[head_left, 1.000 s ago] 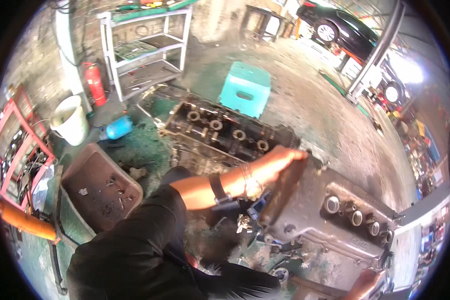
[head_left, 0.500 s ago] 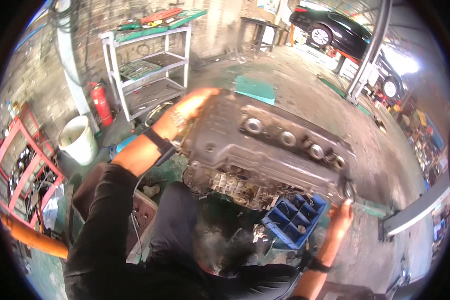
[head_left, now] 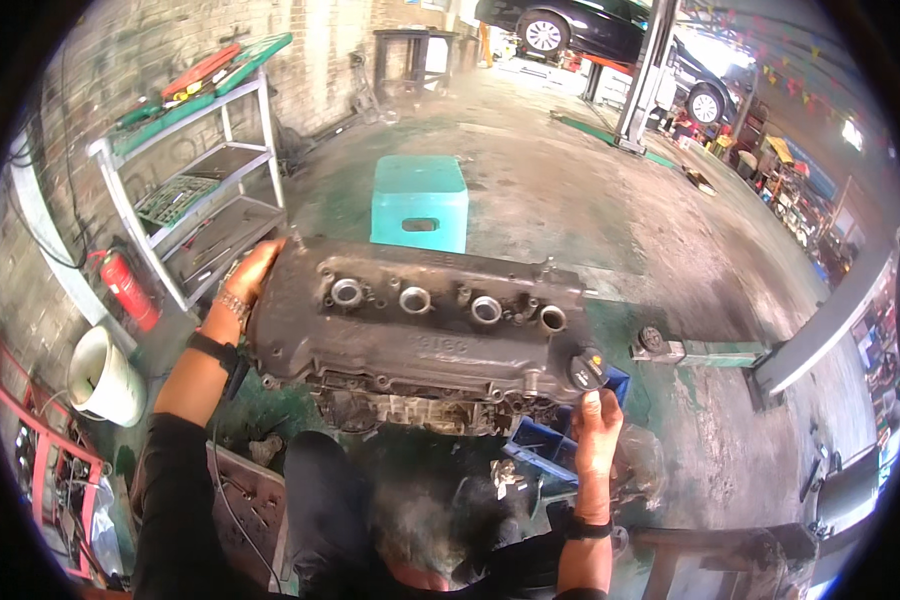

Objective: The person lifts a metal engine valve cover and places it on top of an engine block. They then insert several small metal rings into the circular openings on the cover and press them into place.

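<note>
A long, dark, dirty valve cover [head_left: 390,342] spans the middle of the view, its row of several round plug holes facing up. My left hand [head_left: 253,272] grips its left end, the fingers partly hidden behind the edge. At the near right corner my right hand [head_left: 598,425] has its fingers closed on the cover's rim, just below the black oil filler cap [head_left: 588,370]. Beneath the cover shows the grimy metal engine [head_left: 410,410]; whether the two touch I cannot tell. A blue divided parts bin [head_left: 542,448] lies partly hidden under the cover's right end.
A turquoise stool [head_left: 420,190] stands just beyond the cover. To the left are a tool trolley [head_left: 195,232], a red fire extinguisher [head_left: 128,288] and a white bucket [head_left: 105,375]. A lift arm [head_left: 710,353] reaches in from the right; a dark car [head_left: 610,30] stands raised far back.
The valve cover has gone from tilted down to the right to nearly level, and looks sharper now. Both hands keep their hold. My view has turned, shifting the background left.
</note>
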`<control>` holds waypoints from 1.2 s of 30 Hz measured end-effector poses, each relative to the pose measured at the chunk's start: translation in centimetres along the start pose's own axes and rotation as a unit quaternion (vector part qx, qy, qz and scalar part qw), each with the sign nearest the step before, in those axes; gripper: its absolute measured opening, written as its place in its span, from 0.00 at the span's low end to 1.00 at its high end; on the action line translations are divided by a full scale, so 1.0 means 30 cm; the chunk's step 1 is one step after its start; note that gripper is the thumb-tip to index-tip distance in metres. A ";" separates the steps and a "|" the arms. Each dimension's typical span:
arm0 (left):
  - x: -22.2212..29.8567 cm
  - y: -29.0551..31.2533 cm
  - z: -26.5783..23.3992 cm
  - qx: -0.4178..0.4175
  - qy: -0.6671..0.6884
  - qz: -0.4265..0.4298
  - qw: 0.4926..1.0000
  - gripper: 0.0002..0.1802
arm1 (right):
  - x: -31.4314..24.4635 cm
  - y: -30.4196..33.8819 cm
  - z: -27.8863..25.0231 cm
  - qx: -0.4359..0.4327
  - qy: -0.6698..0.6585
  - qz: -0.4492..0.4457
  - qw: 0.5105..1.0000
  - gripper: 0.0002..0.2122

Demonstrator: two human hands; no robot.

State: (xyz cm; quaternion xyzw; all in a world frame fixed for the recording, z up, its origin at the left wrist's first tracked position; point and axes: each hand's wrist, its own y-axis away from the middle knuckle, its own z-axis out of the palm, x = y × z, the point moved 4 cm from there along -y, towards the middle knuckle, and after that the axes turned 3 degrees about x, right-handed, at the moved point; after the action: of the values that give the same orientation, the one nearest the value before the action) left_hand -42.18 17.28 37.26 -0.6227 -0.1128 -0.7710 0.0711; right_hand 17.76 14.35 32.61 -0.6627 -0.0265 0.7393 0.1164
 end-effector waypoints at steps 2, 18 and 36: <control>-0.008 -0.007 -0.016 0.004 -0.016 0.008 1.000 0.18 | 0.013 -0.004 0.016 0.005 -0.010 0.016 1.000 0.13; -0.063 -0.094 -0.142 0.007 -0.136 0.004 0.991 0.29 | 0.030 -0.026 0.062 0.029 0.044 -0.045 0.998 0.16; -0.029 -0.021 -0.055 -0.019 -0.164 0.029 0.986 0.32 | 0.031 -0.043 0.067 0.042 0.039 -0.042 0.997 0.16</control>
State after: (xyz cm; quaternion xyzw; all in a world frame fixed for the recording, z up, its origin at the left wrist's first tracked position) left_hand -43.70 17.42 36.03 -0.7450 -0.0897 -0.6580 0.0623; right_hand 15.87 16.03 32.19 -0.6836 -0.0183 0.7080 0.1763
